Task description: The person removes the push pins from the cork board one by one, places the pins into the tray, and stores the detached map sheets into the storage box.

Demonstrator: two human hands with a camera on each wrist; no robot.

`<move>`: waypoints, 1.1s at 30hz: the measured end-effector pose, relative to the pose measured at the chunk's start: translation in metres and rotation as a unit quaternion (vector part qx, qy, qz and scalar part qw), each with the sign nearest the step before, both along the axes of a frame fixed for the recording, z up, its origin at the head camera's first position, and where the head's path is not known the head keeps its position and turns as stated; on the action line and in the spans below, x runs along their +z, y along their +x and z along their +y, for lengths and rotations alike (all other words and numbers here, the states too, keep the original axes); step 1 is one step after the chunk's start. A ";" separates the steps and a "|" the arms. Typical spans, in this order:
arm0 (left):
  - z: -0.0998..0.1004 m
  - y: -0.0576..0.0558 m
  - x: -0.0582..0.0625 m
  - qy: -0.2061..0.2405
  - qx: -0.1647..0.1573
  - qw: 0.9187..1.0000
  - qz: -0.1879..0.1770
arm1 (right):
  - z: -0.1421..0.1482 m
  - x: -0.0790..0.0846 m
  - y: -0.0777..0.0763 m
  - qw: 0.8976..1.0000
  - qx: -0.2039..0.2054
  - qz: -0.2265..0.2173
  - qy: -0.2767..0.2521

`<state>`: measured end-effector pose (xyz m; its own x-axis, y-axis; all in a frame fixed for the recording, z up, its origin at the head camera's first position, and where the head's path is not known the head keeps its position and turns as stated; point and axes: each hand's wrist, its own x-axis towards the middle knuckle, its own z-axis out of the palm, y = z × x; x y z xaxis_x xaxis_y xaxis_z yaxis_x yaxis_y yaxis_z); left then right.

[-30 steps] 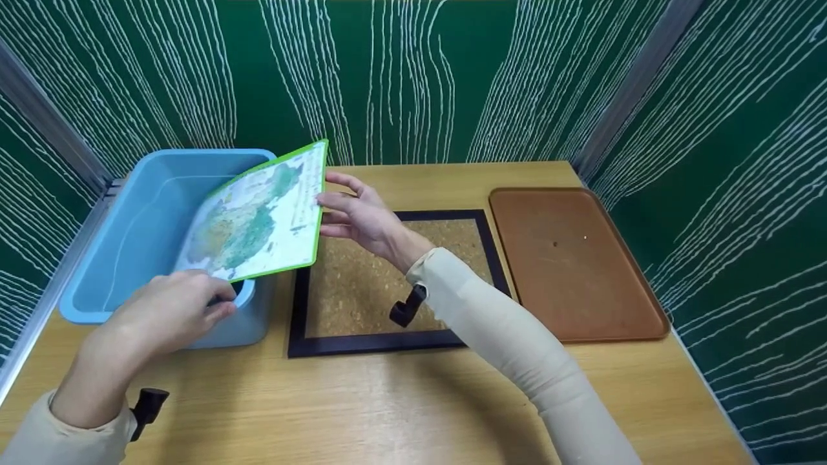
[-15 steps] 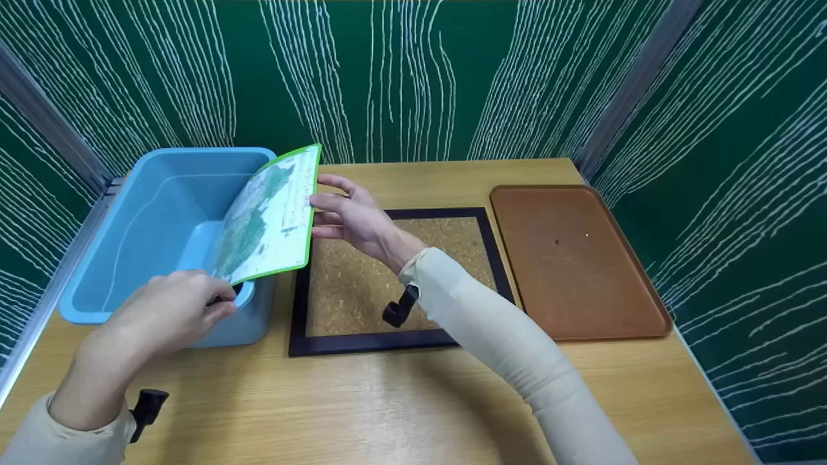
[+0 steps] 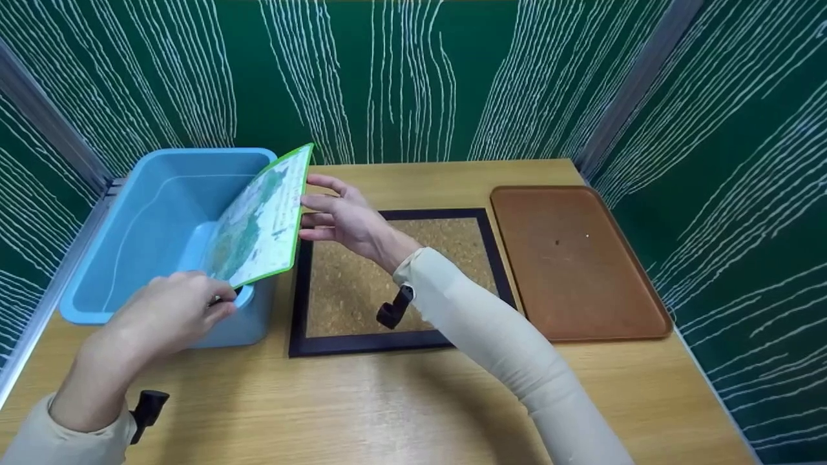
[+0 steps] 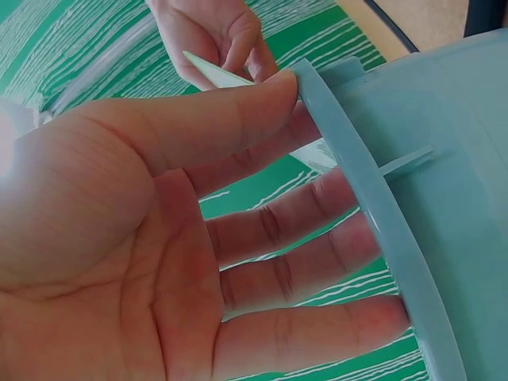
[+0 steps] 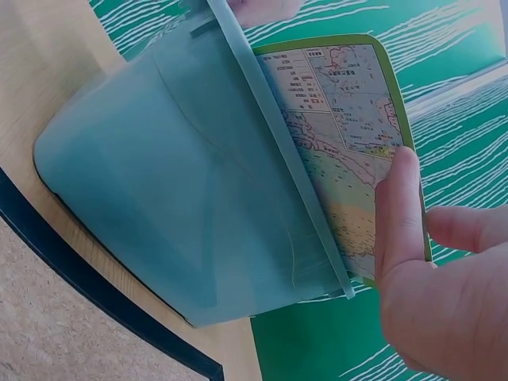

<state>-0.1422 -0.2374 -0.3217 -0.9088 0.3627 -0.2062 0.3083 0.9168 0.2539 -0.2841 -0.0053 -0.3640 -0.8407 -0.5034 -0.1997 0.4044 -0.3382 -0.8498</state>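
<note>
A green-edged map board [image 3: 258, 216] stands tilted over the blue plastic bin [image 3: 200, 154], its lower part inside the bin. My left hand [image 3: 171, 313] pinches the board's near lower corner at the bin's front rim [image 4: 373, 214]. The thumb lies on top and the fingers underneath. My right hand [image 3: 342, 219] holds the board's raised right edge. In the right wrist view its thumb [image 5: 397, 214] presses the printed face [image 5: 341, 119]. The bin wall [image 5: 175, 198] hides the board's lowest part.
A black-framed cork board [image 3: 362, 284] lies flat on the wooden table [image 3: 387, 400], right of the bin. A brown tray [image 3: 575, 258] sits further right. Green patterned walls close in the back and both sides.
The board has tipped steeper and its upper right edge has swung left over the bin. My right hand followed it left. My left hand stayed put.
</note>
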 end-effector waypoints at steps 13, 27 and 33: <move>-0.001 0.001 -0.001 0.007 0.003 1.000 0.001 | -0.013 -0.004 0.001 1.000 0.000 0.012 0.016; -0.001 0.001 -0.003 0.019 0.013 1.000 -0.011 | -0.016 -0.014 -0.001 1.000 -0.015 -0.009 0.017; 0.000 0.000 -0.002 0.015 0.010 1.000 -0.004 | -0.013 -0.014 -0.002 1.000 -0.011 -0.018 0.008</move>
<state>-0.1417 -0.2372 -0.3237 -0.9142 0.3510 -0.2023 0.2882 0.9144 0.2843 -0.2858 -0.0180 -0.3778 -0.8439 -0.4805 -0.2387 0.4278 -0.3340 -0.8399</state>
